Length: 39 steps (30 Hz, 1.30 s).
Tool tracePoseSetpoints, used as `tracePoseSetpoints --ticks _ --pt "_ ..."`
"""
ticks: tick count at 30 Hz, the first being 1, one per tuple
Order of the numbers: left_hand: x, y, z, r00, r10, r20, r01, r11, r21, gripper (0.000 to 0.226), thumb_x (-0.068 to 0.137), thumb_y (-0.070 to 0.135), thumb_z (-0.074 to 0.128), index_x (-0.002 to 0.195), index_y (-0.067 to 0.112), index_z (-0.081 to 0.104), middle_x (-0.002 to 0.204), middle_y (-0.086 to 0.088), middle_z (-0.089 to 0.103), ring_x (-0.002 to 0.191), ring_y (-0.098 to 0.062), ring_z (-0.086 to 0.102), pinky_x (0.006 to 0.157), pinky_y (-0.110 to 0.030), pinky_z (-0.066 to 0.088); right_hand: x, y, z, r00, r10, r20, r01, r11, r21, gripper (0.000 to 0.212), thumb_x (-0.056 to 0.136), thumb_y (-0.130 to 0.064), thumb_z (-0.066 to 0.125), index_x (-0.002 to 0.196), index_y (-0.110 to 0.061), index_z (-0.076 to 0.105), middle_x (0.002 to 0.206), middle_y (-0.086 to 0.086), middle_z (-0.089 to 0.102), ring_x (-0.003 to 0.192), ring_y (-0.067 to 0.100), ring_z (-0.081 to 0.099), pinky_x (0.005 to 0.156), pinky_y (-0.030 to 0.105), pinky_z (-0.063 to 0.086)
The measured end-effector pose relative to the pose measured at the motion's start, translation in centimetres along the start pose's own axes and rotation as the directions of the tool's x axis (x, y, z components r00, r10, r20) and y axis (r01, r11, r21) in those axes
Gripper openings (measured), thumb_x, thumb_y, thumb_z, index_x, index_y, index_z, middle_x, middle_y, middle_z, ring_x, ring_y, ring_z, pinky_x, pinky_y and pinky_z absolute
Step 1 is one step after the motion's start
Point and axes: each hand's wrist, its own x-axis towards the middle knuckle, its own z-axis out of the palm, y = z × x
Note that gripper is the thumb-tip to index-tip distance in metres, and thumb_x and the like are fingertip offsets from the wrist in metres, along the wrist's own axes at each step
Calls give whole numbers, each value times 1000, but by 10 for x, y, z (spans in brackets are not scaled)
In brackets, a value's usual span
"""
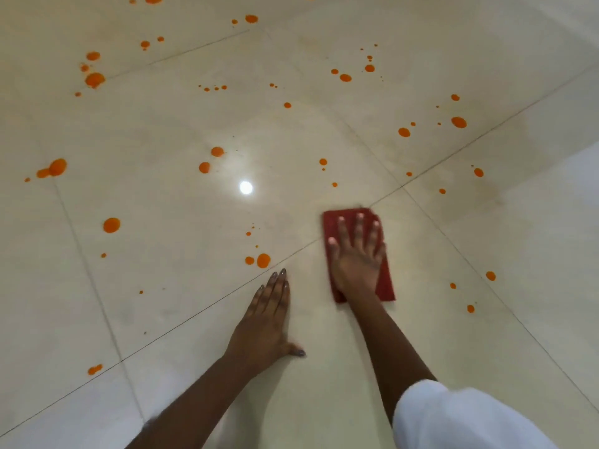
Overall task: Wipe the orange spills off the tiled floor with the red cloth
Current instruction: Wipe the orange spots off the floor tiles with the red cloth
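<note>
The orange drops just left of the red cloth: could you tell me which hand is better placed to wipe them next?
The right hand, probably: it lies flat on the red cloth, while the left hand rests bare on the tiled floor, nearer those orange drops.

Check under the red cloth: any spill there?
Can't tell. The right hand presses the red cloth flat on the tiled floor; whatever lies beneath is covered.

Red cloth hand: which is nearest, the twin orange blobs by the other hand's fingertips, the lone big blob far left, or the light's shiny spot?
From the right hand on the red cloth:
1. Twin orange blobs, just left.
2. Shiny spot, up and left.
3. Lone big blob, far left.
</note>
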Motion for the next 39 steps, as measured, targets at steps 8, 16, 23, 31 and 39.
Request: tracePoseSetpoints --ticks 8,16,23,31,39 --pt "-38 -75 -6 969 -240 -58 230 963 -143 133 56 96 16 142 -6 16 151 -25 13 141 -29 -1 112 -37 3 -111 -86 44 943 -332 -38 333 943 19 54 89 -49 33 141 -34 33 151 12 29 138 41 22 103 60 26" --pt "-37 -89 -5 965 -256 -66 250 965 -78 136 48 92 27 142 -7 21 152 -23 15 141 -35 12 112 -47 17 -35 -80 27 989 -96 -110 97 995 5 52 95 -46 28 145 -40 16 157 7 11 142 38 5 109 61 14" --pt "-36 -95 3 964 -239 -116 222 965 -141 132 49 91 30 143 0 15 152 -18 13 140 -26 7 114 -41 6 -24 -157 33 817 -577 16 575 812 -101 49 94 -47 24 143 -42 23 156 3 16 142 35 8 109 58 15" --pt "-33 -94 4 958 -255 -132 235 960 -150 140 44 91 42 145 -1 10 155 -19 9 142 -29 3 115 -42 8 -63 -117 36 984 -160 -82 163 986 26 53 89 -45 28 141 -33 36 151 11 30 137 42 22 102 63 24" --pt "-68 -105 -2 963 -245 -116 233 966 -112 134 62 77 57 142 3 -21 146 -9 -35 137 -24 -30 116 -37 -11 23 -152 21 962 -271 37 273 959 -82 50 97 -48 18 146 -43 3 158 0 -2 143 31 -8 113 55 5"
